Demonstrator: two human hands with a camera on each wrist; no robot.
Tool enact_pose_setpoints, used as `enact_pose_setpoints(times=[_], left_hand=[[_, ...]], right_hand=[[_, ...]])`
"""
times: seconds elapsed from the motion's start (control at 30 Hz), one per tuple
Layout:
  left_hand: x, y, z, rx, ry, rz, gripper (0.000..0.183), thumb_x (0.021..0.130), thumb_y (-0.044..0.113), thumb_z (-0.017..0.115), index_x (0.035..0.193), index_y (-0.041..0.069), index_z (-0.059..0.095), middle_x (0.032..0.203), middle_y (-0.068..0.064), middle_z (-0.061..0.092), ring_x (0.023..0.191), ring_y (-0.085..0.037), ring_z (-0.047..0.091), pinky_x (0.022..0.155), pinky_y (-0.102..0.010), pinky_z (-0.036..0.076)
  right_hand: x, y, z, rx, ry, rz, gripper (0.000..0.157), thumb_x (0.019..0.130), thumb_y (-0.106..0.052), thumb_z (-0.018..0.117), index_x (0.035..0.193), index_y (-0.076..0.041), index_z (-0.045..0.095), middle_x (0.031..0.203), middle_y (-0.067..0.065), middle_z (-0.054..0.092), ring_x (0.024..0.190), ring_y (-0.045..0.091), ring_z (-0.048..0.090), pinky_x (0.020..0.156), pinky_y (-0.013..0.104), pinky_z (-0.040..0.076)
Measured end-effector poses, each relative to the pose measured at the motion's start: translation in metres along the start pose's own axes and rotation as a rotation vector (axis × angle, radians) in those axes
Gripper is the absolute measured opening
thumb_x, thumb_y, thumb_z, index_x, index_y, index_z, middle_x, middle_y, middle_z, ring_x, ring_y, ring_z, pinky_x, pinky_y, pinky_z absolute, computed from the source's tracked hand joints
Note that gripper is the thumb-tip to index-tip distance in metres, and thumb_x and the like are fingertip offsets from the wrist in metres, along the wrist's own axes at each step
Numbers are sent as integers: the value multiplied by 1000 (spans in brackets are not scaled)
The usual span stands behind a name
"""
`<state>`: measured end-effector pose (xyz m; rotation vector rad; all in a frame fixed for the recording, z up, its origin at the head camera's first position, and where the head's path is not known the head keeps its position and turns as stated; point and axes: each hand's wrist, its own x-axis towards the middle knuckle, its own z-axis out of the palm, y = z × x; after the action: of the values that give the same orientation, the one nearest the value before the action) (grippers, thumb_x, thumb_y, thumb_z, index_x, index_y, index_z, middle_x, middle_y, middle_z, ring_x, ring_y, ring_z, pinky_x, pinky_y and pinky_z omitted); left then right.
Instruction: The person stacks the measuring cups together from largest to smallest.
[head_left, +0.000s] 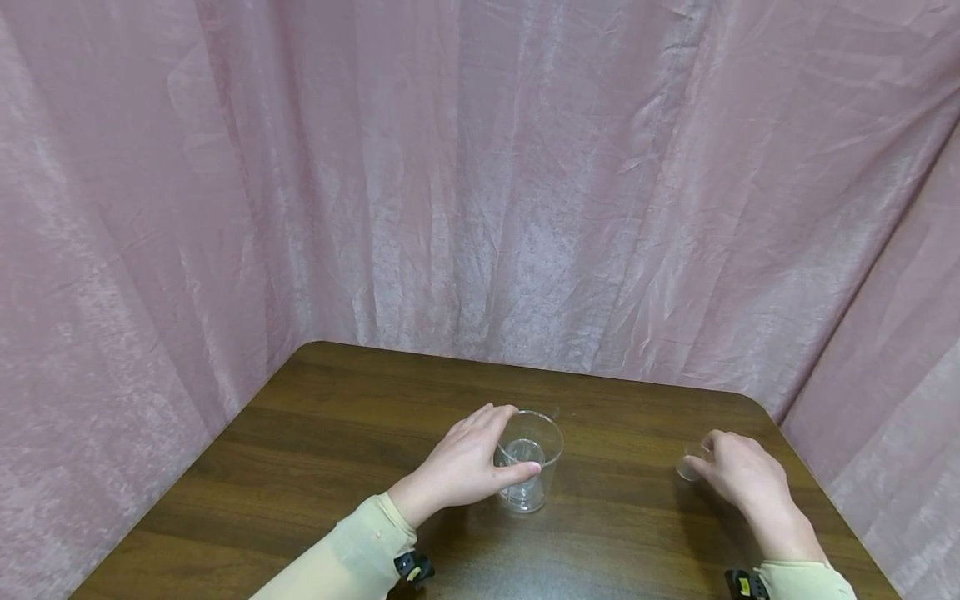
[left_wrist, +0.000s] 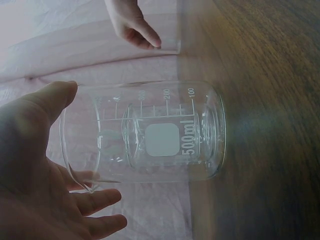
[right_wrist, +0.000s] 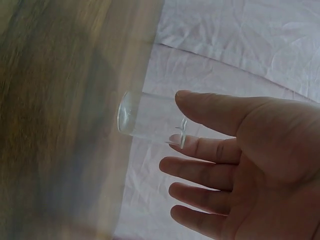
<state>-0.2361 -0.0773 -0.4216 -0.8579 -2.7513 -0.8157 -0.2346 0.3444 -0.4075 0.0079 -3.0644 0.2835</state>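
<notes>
A large clear glass beaker (left_wrist: 114, 165), marked 500ml with a white scale, stands upright on the wooden table in front of me. Inside it sits a smaller glass vessel (head_left: 525, 454). My left hand (head_left: 474, 462) holds the large beaker near its rim, thumb on the near side and fingers on the far side. Over to the right, my right hand (head_left: 746, 475) pinches a small clear glass beaker (right_wrist: 155, 117) at its rim between thumb and index finger, while the other fingers stay loosely extended. Whether that small beaker's base touches the table I cannot tell.
The brown wooden table (head_left: 322, 417) has rounded far corners. Pink curtains (head_left: 525, 208) hang behind it and along both sides. A small transparent bit (head_left: 556, 412) shows just behind the large beaker's rim, too faint to identify.
</notes>
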Motion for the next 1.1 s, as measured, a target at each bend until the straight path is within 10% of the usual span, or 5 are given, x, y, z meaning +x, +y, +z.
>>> enact_pose_setpoints(times=[1.1], left_hand=[[0,0,-1,15,-18,-8,93,99,70,69,166,9,46,167,-9,52,160,-37,38,128,-61,33]], right_hand=[[-5,-51,-23,29,111,-81,52,100,-42,78,121,6,74,120,31,74,108,49,71,73,64,60]])
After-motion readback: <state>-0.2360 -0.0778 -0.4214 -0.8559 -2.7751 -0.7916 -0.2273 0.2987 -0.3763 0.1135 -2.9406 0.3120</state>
